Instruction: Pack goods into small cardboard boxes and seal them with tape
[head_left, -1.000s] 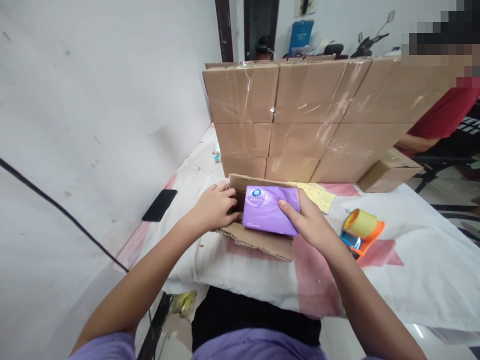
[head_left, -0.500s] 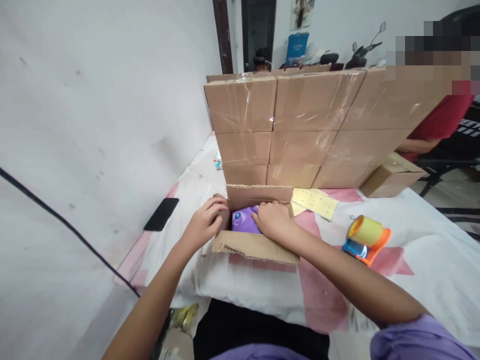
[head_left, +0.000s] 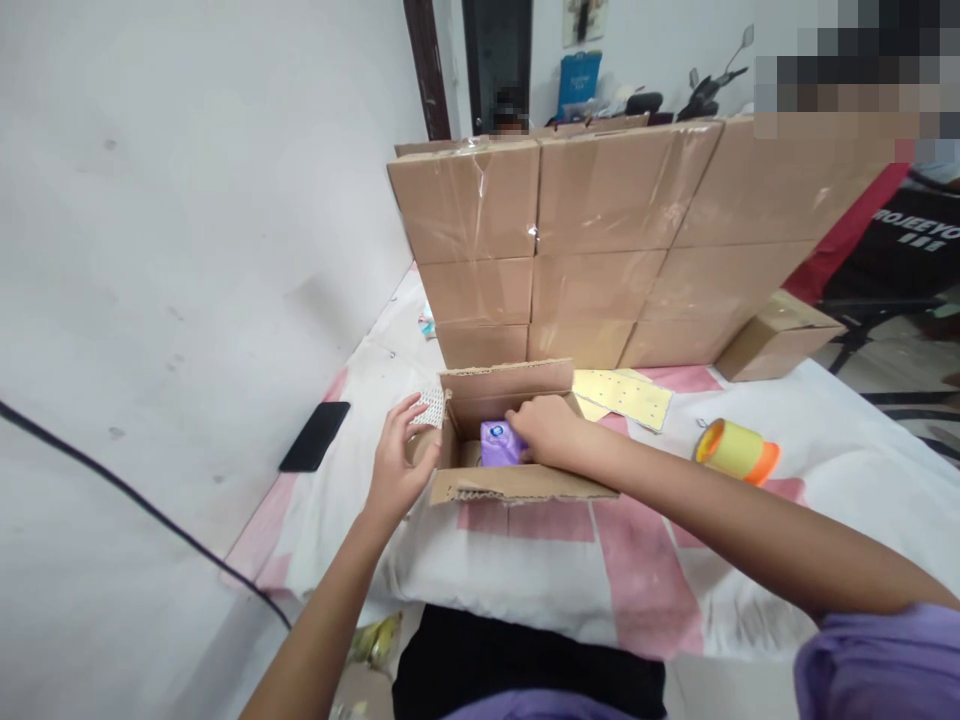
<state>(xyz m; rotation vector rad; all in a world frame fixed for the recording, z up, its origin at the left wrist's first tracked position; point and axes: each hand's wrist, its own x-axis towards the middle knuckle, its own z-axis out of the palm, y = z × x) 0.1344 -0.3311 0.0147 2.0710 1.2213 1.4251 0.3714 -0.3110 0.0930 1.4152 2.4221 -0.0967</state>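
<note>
An open cardboard box stands on the cloth in front of me, its flaps spread outward. Inside it lies a shiny purple pack, perhaps tissues, with a small round blue-and-white mark. My right hand reaches into the box from the right, fingers closed on the pack's right part, which they hide. Just outside the box's left wall is my left hand, its fingers apart and holding nothing. Bare box floor shows to the left of the pack.
A wall of taped cartons rises behind the box. Yellow dotted sheets, a tape dispenser and a closed carton are to the right. A black phone lies left near the wall. A person in red sits at far right.
The purple pack now sits further right in the box, with my right hand on it. My left hand has come away from the left flap and its fingers have spread.
</note>
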